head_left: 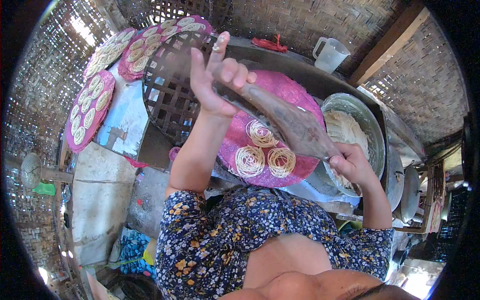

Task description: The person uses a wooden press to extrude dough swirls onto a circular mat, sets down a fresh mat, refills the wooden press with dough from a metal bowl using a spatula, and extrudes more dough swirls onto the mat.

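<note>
A worn wooden dough press [292,117] with long handles lies slantwise in the air across my front, above a round pink mat [295,90]. My left hand [220,82] has some fingers curled over its upper end, while other fingers point up with white dough stuck on one. At the lower right end, my right hand [354,162] is closed around the handle. Beneath the press, the mat bears a few coiled nests of pale dough strands [250,161]. Right of the mat stands a large metal basin [377,120] holding pale dough [345,127], partly hidden by my right hand.
More pink mats with dough nests [90,111] rest at the left and back left. A dark woven tray [172,95] stands beside the work mat. A clear plastic jug [331,55] and a red plastic bag [270,44] sit on the back ledge near the bamboo wall [300,20].
</note>
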